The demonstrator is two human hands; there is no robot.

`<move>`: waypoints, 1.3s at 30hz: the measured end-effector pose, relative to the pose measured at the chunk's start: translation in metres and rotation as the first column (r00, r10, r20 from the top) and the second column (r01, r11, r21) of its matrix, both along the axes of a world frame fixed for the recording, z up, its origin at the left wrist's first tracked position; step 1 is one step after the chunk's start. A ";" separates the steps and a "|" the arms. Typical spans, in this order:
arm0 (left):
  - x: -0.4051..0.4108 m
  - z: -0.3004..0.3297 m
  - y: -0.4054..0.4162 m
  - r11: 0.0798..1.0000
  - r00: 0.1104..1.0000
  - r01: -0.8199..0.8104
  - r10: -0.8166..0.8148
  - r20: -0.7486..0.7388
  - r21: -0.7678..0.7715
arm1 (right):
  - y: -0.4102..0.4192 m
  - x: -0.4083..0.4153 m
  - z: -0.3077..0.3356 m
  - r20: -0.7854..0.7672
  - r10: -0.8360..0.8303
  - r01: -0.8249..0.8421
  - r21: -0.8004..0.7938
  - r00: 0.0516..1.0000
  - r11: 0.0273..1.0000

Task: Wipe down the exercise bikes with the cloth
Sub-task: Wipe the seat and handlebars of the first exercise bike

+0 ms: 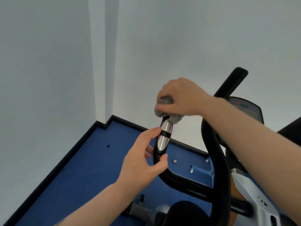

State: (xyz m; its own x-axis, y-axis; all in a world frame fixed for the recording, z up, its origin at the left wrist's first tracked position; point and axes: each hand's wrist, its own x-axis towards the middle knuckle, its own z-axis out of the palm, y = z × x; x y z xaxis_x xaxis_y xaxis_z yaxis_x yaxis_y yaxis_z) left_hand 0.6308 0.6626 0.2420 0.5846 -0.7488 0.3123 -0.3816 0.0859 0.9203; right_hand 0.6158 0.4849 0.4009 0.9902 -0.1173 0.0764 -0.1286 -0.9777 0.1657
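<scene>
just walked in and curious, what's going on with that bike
A person is wiping an exercise bike. Their right hand grips a grey cloth bunched over the top end of the left handlebar, just above its silver pulse sensor. Their left hand holds the same handlebar lower down, thumb and fingers curled around it. The bike's console shows at the right, partly behind the right forearm.

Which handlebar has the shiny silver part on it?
The left handlebar, held by both hands, carries the silver sensor plates. The right handlebar poking up behind is plain black.
</scene>
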 end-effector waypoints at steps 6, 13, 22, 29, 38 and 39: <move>0.000 0.000 0.000 1.000 1.000 0.010 -0.010 0.001 -0.009 | -0.009 -0.013 0.004 0.080 0.012 -0.015 0.048 0.997 0.999; 0.000 0.000 0.000 0.999 1.000 -0.004 0.005 0.021 -0.039 | 0.025 -0.028 -0.058 0.541 -0.306 0.108 0.367 0.783 0.924; -0.001 0.002 -0.002 0.996 1.000 0.002 -0.001 0.013 -0.088 | 0.032 -0.047 -0.064 0.684 -0.471 0.096 0.510 0.557 0.855; -0.002 0.000 -0.005 0.990 1.000 -0.004 0.005 0.009 -0.139 | 0.066 -0.061 -0.088 0.481 -0.711 0.007 0.826 0.513 0.564; -0.004 -0.003 -0.007 0.982 0.999 0.014 -0.022 -0.040 -0.186 | 0.054 -0.059 -0.080 0.286 -0.792 0.020 0.936 0.539 0.352; -0.004 -0.004 -0.006 0.984 0.999 0.013 -0.020 -0.039 -0.176 | 0.046 -0.057 -0.071 0.261 -0.802 0.008 0.949 0.538 0.314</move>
State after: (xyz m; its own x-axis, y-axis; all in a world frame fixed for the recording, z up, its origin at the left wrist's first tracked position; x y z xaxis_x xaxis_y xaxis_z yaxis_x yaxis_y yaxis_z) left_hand 0.6269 0.6562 0.2382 0.5874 -0.6942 0.4161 -0.3416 0.2535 0.9050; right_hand 0.5589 0.5304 0.3300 0.4669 -0.8697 0.1603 -0.2168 -0.2883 -0.9327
